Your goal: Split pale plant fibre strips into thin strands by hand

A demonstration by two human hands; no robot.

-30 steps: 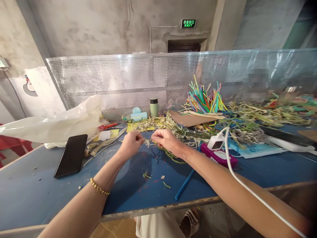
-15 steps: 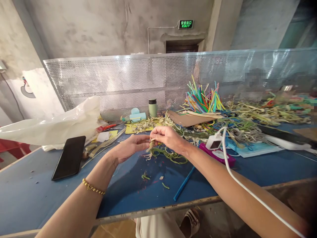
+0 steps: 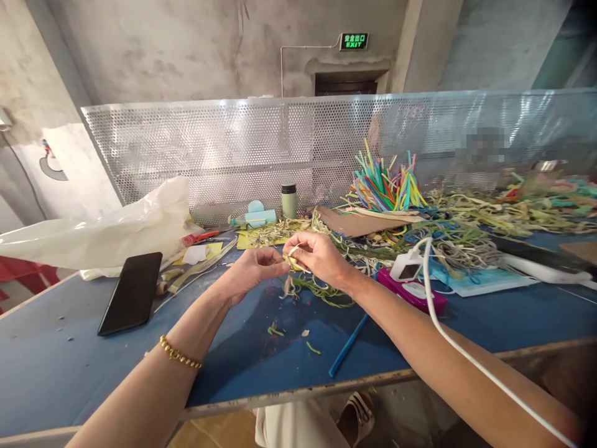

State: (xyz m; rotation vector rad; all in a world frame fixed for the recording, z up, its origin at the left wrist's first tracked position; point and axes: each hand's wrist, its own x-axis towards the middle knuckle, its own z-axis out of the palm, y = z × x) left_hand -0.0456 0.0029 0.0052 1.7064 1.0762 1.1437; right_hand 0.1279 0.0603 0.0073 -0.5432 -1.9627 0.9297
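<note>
My left hand [image 3: 254,269] and my right hand [image 3: 313,256] meet above the blue table [image 3: 69,367], fingertips pinched together on a small bundle of pale and green strips [image 3: 293,274]. The strips' loose ends hang below the fingers toward a curl of green strips [image 3: 321,290] lying on the table. A gold bracelet [image 3: 180,354] sits on my left wrist.
A black phone [image 3: 133,291] lies at left by a white plastic bag [image 3: 107,233]. A blue stick [image 3: 347,345] lies near the front edge. A pink device [image 3: 410,292] with white charger and cable [image 3: 448,336], heaped strips [image 3: 466,230], coloured straws [image 3: 385,183], a green flask [image 3: 289,201] and a perforated metal screen [image 3: 233,155] fill the back.
My hands were apart, each pinching an end of a strip low near the table. They came together and rose a little, the bundle now pinched between both.
</note>
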